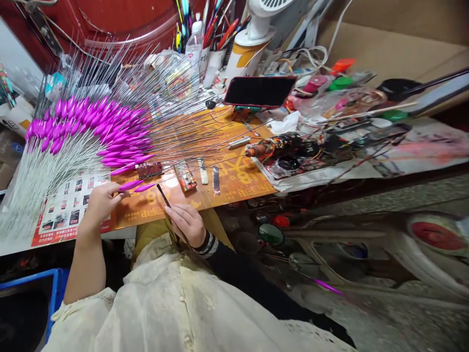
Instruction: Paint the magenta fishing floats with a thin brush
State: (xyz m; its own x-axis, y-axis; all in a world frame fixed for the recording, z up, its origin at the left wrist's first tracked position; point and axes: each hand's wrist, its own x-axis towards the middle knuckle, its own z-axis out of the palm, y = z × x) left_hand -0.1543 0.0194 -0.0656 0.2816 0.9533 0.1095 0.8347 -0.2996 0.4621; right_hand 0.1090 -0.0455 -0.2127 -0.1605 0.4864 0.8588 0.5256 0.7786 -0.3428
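My left hand (pixel 100 200) is closed, pinching purple fishing floats by their pale stems. One purple float (pixel 145 187) points right from the fingertips, and a second purple float (pixel 129 185) lies close against it. My right hand (pixel 188 222) is wrapped round a thin dark stick (pixel 163 196), whose upper end is just right of the float's tip; its kind I cannot make out. Beyond my left hand spreads a big bundle of purple floats (pixel 120 129) with white stems and long dark wires. A small dark-red speckled block (pixel 149 169) sits just behind the held floats.
On the orange table cover (pixel 242 178) lie a paint-stained box (pixel 185 177) and two small strips (pixel 216 180). A phone (pixel 260 91) leans behind them, near a white fan (pixel 256 24) and a bottle (pixel 194 41). Paint-smeared clutter (pixel 289 151) covers the right; a blue crate (pixel 56 293) stands lower left.
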